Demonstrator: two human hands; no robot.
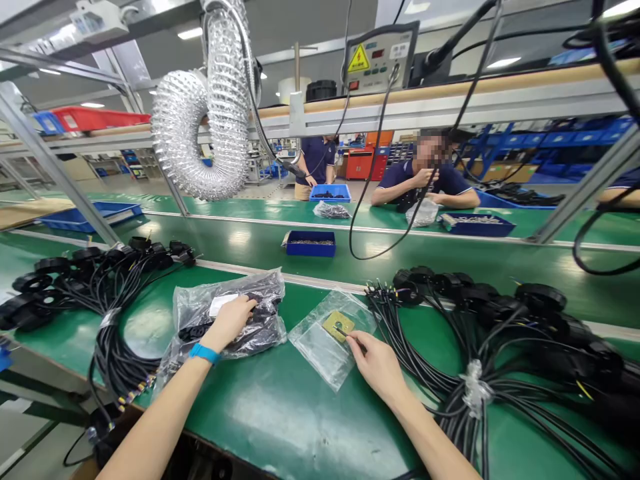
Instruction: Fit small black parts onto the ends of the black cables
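A clear plastic bag point(267, 283) of small black parts lies on the green bench, and my left hand point(235, 317) reaches over its contents. The fingers curl down among the black parts; the tips are hidden, and what they grip cannot be made out. To the right, my right hand point(373, 357) pinches a thin dark rod-like piece point(341, 331) between thumb and finger. Its tip is over a yellow square sponge point(332, 321) with a hole in the middle. Beneath the sponge lies a flat clear plastic bag point(320, 350).
Bundled black cables point(113, 333) with round black housings lie left; another cable bundle point(450, 393) lies right. A blue box point(311, 248) of small parts stands beyond. A silver duct point(200, 140) and a loose cable point(380, 257) hang overhead. Two people point(425, 177) point(317, 160) are opposite.
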